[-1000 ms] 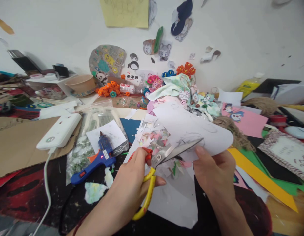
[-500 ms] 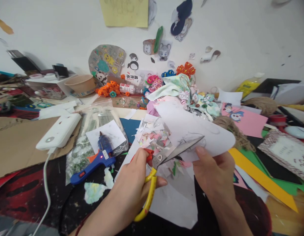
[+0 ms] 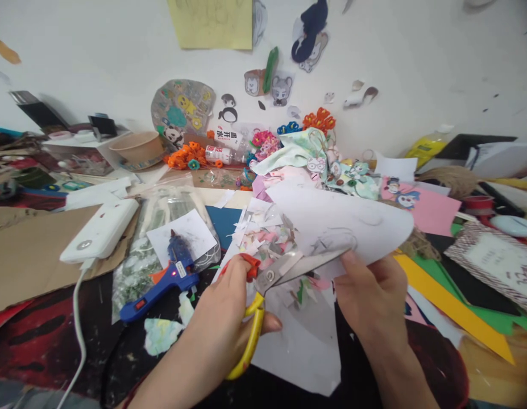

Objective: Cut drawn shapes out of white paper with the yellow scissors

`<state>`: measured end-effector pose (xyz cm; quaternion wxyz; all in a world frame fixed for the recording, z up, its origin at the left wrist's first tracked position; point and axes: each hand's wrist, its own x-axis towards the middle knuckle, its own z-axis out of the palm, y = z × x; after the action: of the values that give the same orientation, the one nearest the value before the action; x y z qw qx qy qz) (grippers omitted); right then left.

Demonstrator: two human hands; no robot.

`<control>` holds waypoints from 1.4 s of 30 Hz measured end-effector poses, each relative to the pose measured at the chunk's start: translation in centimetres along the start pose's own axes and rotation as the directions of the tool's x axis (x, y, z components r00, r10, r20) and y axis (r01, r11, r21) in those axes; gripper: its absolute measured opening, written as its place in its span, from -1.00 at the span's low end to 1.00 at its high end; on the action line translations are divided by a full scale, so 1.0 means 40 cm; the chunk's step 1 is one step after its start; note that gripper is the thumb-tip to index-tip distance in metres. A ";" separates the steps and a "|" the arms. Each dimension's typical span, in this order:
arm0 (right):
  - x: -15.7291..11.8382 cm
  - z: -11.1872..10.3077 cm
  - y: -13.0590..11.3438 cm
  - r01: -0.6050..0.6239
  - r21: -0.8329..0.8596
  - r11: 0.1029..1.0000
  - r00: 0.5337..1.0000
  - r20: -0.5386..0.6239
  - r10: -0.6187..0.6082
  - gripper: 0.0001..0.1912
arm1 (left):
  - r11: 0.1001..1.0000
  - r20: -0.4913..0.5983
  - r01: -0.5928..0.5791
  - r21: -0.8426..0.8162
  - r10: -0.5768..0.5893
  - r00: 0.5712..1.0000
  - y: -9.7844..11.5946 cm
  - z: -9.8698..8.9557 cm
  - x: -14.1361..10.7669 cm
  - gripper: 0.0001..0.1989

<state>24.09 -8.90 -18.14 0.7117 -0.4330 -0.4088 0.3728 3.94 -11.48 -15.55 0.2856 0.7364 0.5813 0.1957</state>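
My left hand (image 3: 227, 309) is wrapped round the handles of a pair of scissors (image 3: 270, 276) with one red-orange and one yellow handle loop. The blades point right, along the lower edge of a white sheet of paper (image 3: 374, 213) with faint pencil drawing on it. How far apart the blades stand is hard to make out. At the right end of the sheet, my right hand (image 3: 372, 295) pinches its lower edge, thumb in front and fingers behind. Below the scissors, many paper scraps (image 3: 267, 233) lie on another white sheet (image 3: 303, 358).
A blue hot glue gun (image 3: 161, 287) with a lit red light lies left of my hands, beside a white power strip (image 3: 101, 230) on cardboard (image 3: 28, 255). Twine (image 3: 412, 241), yellow and green paper strips and a pink sheet (image 3: 434, 207) lie at right. Crafted pieces crowd the wall side.
The scissors have shifted slightly left and their blades lie flatter. The sheet in my right hand has turned a little, and more of its drawing shows above the blades.
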 end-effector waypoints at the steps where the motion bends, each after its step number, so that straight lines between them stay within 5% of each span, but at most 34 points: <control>1: 0.002 -0.001 -0.001 0.006 -0.007 1.000 1.000 -0.005 -0.006 -0.66 | 0.999 -0.008 -0.008 0.037 0.009 1.000 -0.008 -0.005 -0.001 -0.66; 13: -0.001 -0.002 0.004 0.064 -0.085 0.994 0.998 0.019 -0.063 -0.73 | 0.967 0.107 -0.142 0.210 0.121 0.987 -0.044 -0.069 -0.020 -0.69; 42: -0.009 -0.007 -0.008 0.189 -0.212 0.959 0.976 0.151 -0.159 -0.81 | 0.972 0.138 -0.118 0.205 0.091 0.986 -0.029 -0.070 -0.001 -0.67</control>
<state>24.26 -9.43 -18.02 0.6593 -0.4474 -0.5312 0.2879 1.33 -10.81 -14.15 0.2311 0.8034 0.5396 0.0997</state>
